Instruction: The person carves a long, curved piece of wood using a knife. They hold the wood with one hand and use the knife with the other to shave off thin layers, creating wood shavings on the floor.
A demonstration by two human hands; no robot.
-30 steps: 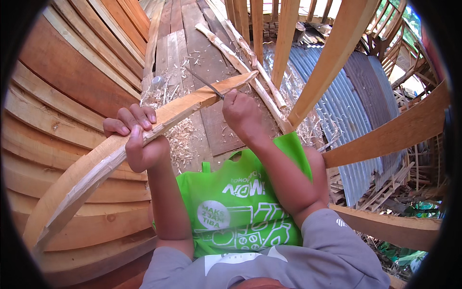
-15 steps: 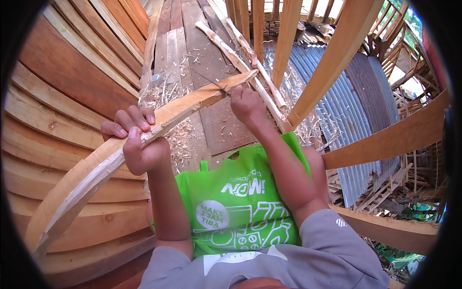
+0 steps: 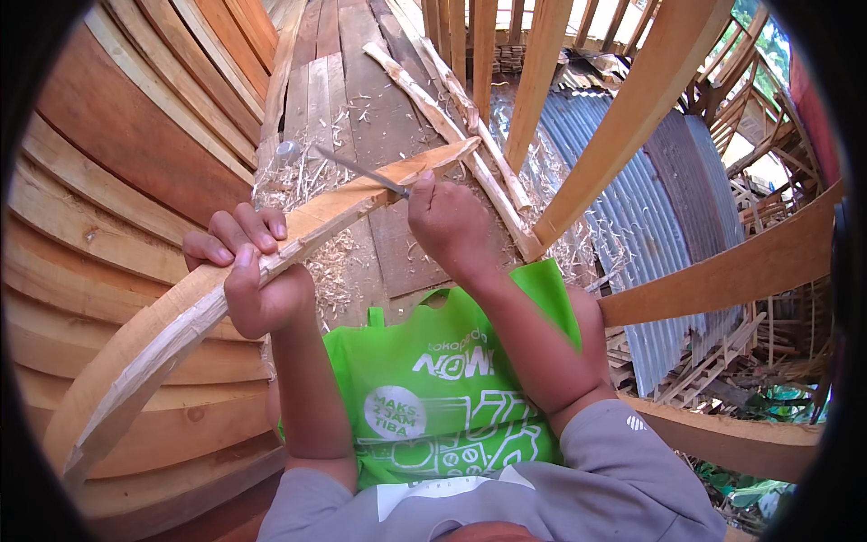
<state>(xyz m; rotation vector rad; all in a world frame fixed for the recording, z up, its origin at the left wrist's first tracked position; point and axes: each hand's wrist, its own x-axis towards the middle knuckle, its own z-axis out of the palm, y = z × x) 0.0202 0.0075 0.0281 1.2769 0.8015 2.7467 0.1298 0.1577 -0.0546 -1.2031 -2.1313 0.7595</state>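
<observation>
A long curved timber (image 3: 194, 294) runs from the lower left up across the view, its near edge pale and rough with cut marks. My left hand (image 3: 248, 257) grips it about the middle, with fingers over the top face and thumb on the near side. My right hand (image 3: 442, 217) is closed round the handle of a knife (image 3: 366, 172); its handle is mostly hidden in the fist. The blade lies across the timber near the far end and points up and left. A green bag (image 3: 442, 379) covers my lap.
Curved planks (image 3: 108, 226) form a wall on the left. Wooden ribs (image 3: 623, 126) rise on the right, with corrugated metal sheets (image 3: 623, 217) beyond. Shavings (image 3: 321, 280) litter the floor boards (image 3: 370, 117). Two peeled poles (image 3: 442, 122) and a clear cup (image 3: 289, 152) lie ahead.
My right hand has drawn the knife along the timber, toward me and slightly left. More of the blade now shows. My left hand keeps its grip, shifted only slightly.
</observation>
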